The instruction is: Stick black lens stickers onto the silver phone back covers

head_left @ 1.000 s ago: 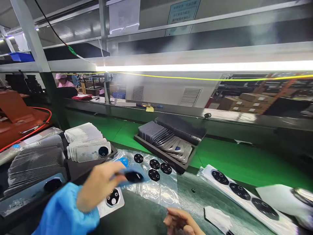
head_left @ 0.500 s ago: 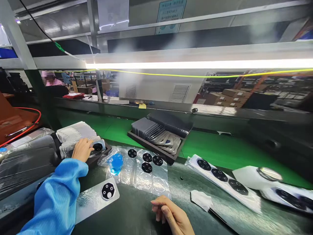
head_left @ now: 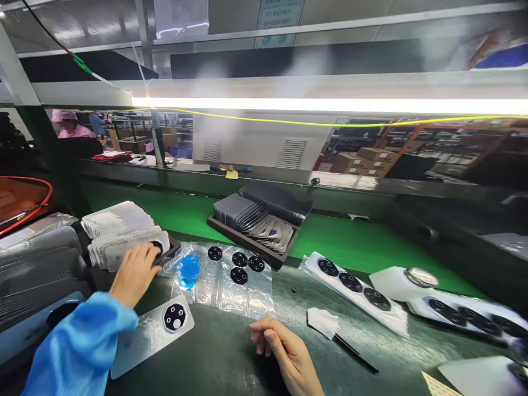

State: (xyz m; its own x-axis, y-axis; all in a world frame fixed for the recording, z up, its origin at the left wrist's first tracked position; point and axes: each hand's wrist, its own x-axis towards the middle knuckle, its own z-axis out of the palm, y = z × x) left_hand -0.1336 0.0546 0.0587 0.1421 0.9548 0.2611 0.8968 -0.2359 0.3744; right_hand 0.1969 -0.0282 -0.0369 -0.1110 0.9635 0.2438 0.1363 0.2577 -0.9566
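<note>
- Nearest me, the right hand (head_left: 289, 355) hangs over the green tabletop (head_left: 223, 360), fingers loosely bent; I see nothing in them.
- A silvery phone back panel (head_left: 144, 335) lies on the tabletop beside the left sleeve (head_left: 78, 341), its black camera plate facing up; I find no brand on it.
- The left hand (head_left: 134, 275) reaches to the front of a row of pale phone back panels (head_left: 127, 236) in a dark tray (head_left: 173, 250). Its fingers are slightly spread at the front panel; I cannot tell whether they grip it.
- Right of that, a clear plastic sheet (head_left: 206, 289) carries loose black camera plates (head_left: 239, 275) and a blue patch (head_left: 188, 270).
- A cloth-tipped stick (head_left: 324, 323) and a bagged strip of camera plates (head_left: 350, 283) lie farther right.
- Behind, a second tray (head_left: 247, 242) holds dark panels (head_left: 235, 212).
- Beyond, cartons (head_left: 373, 159) bear white labels too small for me to read.
- Overhead, a blue sign (head_left: 280, 22) shows lettering, too blurred to read.
</note>
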